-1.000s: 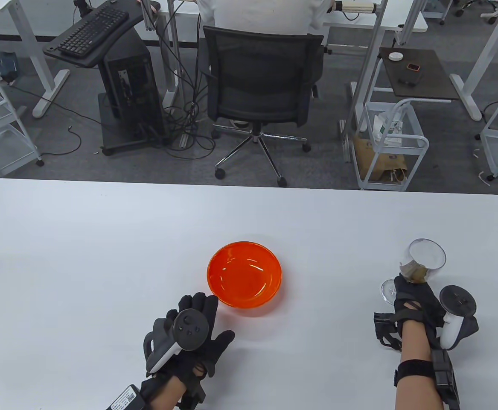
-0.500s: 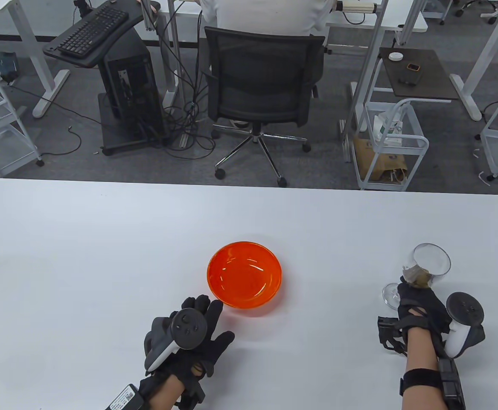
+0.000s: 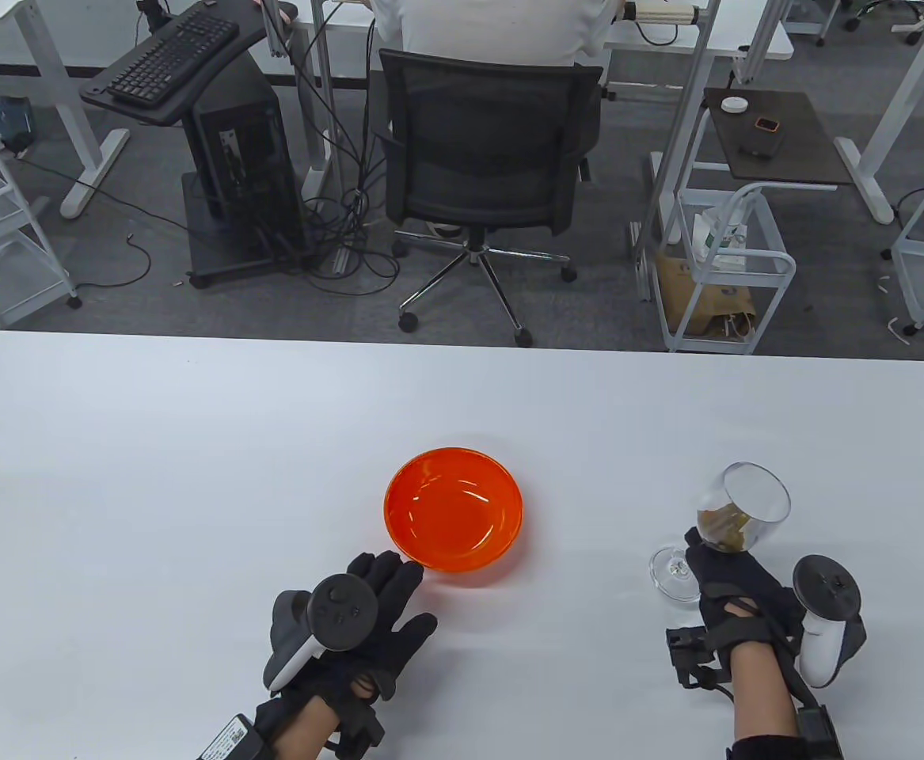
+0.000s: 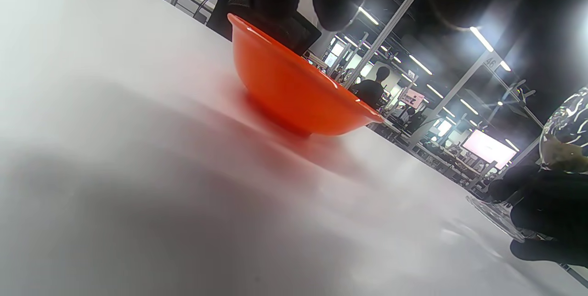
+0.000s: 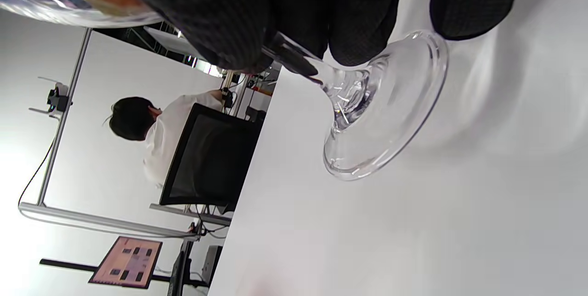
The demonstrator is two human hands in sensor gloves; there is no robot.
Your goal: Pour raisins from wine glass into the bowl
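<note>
An empty orange bowl (image 3: 454, 507) sits on the white table (image 3: 192, 443); it also shows in the left wrist view (image 4: 294, 89). My left hand (image 3: 378, 590) lies flat on the table, fingers (image 3: 398, 571) touching the bowl's near-left rim. My right hand (image 3: 727, 574) grips a clear wine glass (image 3: 743, 507) by its stem and holds it lifted and tilted, to the right of the bowl. Brownish raisins (image 3: 721, 529) lie in the bottom of the glass. In the right wrist view the fingers (image 5: 358, 15) wrap the stem above the glass foot (image 5: 381, 112).
The far table edge (image 3: 462, 348) runs across the view. Beyond it an office chair (image 3: 485, 158) with a seated person, desks and a white trolley (image 3: 727, 269) stand on the floor.
My right hand has carried the wine glass left toward the bowl and a little nearer. My left hand has slid slightly forward against the bowl's rim.
</note>
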